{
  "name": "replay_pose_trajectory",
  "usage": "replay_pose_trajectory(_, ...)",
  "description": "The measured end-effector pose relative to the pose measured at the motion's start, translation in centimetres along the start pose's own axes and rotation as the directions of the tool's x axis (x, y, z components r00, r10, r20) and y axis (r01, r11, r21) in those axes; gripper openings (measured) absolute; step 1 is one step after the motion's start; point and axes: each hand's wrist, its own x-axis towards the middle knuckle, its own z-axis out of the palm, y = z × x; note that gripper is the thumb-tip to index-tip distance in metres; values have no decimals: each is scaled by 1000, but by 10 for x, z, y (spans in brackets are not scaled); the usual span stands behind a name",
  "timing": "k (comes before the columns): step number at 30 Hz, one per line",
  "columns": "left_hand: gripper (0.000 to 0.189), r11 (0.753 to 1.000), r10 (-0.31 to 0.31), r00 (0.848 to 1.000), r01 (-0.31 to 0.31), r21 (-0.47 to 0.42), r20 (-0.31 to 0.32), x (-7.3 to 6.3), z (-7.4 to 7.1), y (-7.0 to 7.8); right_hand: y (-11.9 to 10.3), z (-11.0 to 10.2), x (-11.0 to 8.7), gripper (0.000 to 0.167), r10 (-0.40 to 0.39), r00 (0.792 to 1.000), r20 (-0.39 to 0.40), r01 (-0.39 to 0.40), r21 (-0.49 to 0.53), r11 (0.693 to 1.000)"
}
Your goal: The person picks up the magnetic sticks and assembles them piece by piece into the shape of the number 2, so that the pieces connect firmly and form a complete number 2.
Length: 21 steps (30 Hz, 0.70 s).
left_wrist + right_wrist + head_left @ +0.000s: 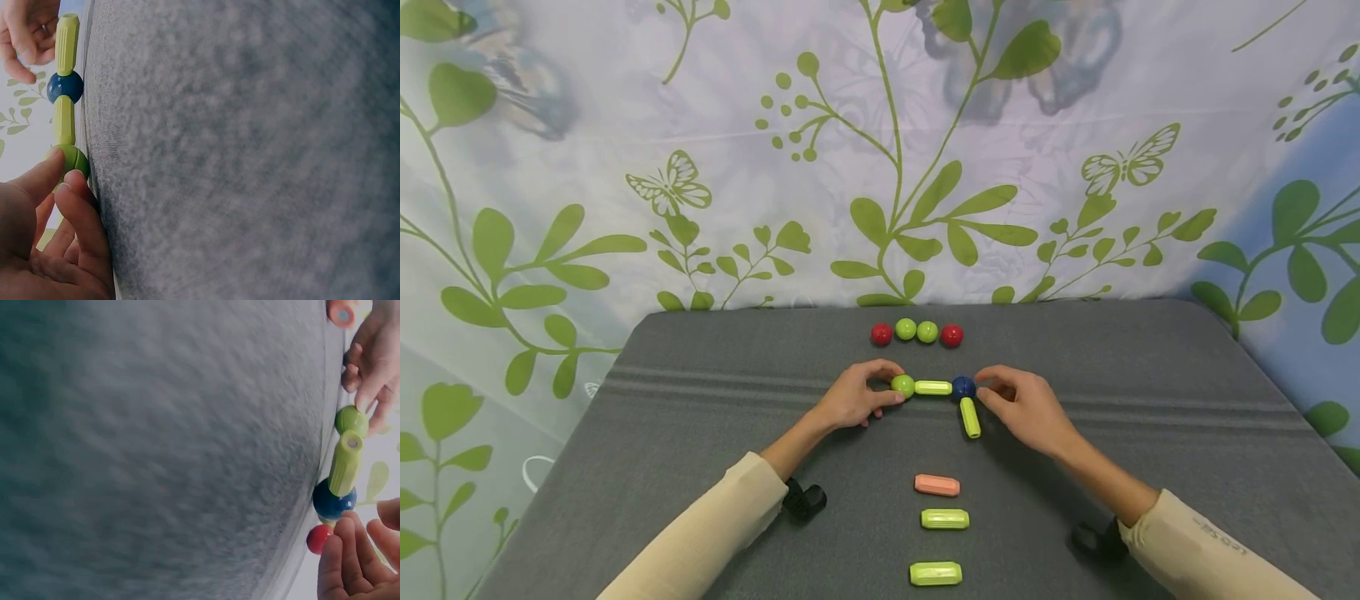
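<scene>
Linked piece just below centre of head frame: green ball (903, 386), lime rod (933, 387), blue ball (963, 387), then second rod (970, 417) slanting down from the blue ball. My left hand (853, 396) pinches the green ball, thumb and fingertips, narrow grip. My right hand (1028, 413) is just beside the blue ball, thumb and fingers apart, holding nothing; can't tell if a fingertip grazes it.

Handling call: I'd keep the left pinch light, leave the piece low over the grey cloth (737, 350), and take the blue ball from its right side, pressing along the lime rod, not across, since sideways force could loosen joints.

Pose: forearms enter from lower left and lower right, hands facing each other. Coral rod (937, 485) lies lower middle.
</scene>
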Motion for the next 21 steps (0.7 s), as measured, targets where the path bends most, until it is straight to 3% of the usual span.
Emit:
replay_pose_trajectory(5, 33, 1000, 1, 1000, -1, 1, 3, 0, 0, 0, 0, -1, 10, 22, 0, 998, -57, 1, 19, 1000)
replay_pose_trajectory(21, 33, 1000, -4, 1000, 4, -16, 5, 1, -1, -1, 8, 3, 35, 25, 20, 998, -62, -19, 19, 1000)
